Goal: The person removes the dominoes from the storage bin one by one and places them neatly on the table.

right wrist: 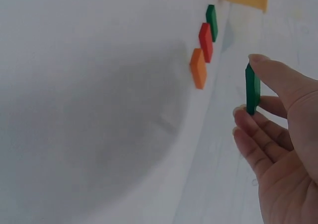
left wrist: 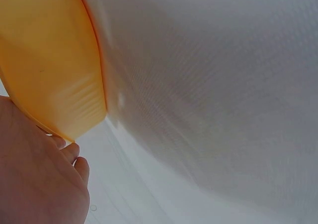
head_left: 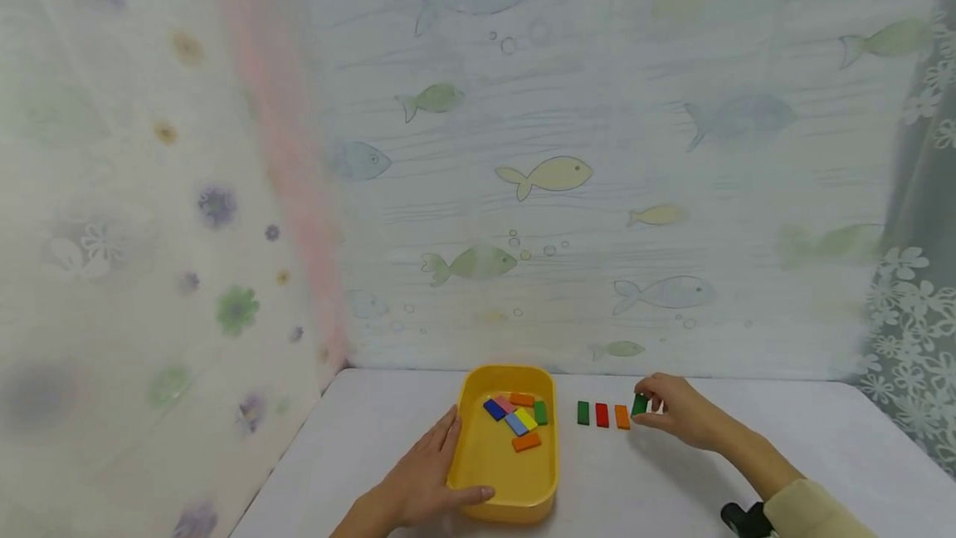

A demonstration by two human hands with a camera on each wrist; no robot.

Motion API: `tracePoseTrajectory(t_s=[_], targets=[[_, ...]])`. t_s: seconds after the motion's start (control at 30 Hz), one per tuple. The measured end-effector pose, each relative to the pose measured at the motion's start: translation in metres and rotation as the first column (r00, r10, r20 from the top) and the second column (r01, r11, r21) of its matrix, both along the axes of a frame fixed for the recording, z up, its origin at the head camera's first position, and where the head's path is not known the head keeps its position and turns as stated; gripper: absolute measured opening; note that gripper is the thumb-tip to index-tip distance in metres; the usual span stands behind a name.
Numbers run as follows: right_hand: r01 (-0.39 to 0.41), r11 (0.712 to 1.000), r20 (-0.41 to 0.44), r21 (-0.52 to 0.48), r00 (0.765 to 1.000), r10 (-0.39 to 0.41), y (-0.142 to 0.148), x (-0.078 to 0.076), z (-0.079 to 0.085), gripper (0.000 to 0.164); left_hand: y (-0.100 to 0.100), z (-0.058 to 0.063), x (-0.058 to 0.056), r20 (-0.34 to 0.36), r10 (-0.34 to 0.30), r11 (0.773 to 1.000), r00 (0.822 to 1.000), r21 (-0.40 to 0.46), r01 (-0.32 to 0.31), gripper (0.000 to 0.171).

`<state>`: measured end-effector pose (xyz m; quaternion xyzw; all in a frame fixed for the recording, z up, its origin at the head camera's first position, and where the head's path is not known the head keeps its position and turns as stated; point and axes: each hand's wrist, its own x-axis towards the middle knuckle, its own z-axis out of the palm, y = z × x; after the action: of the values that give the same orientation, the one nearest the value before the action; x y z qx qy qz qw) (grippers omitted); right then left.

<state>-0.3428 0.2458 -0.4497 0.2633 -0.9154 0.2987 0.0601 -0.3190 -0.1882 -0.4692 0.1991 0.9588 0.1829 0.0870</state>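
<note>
I see right hand (head_left: pixel 678 412), lower right of head view, pinching green block (head_left: pixel 639 405) on its left side, just beside orange block (head_left: pixel 622 417); left hand (head_left: pixel 418 473), fingers straight, touches yellow tray (head_left: pixel 515 511), lower centre.

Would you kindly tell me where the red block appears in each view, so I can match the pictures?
Head: the red block is low, right of centre, between a green block and an orange block.
Left wrist: not in it.
Right wrist: the red block is above and right of centre.
Shared landmark: the tray, in all three.
</note>
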Motion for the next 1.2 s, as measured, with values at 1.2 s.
tracePoseTrajectory(t_s=[1.2], targets=[[0.056, 0.995, 0.148, 0.086, 0.987, -0.069, 0.008, -0.017, -0.028, 0.037, 0.001, 0.003, 0.003, 0.007, -0.001, 1.000, 1.000, 0.001, 0.001, 0.116]])
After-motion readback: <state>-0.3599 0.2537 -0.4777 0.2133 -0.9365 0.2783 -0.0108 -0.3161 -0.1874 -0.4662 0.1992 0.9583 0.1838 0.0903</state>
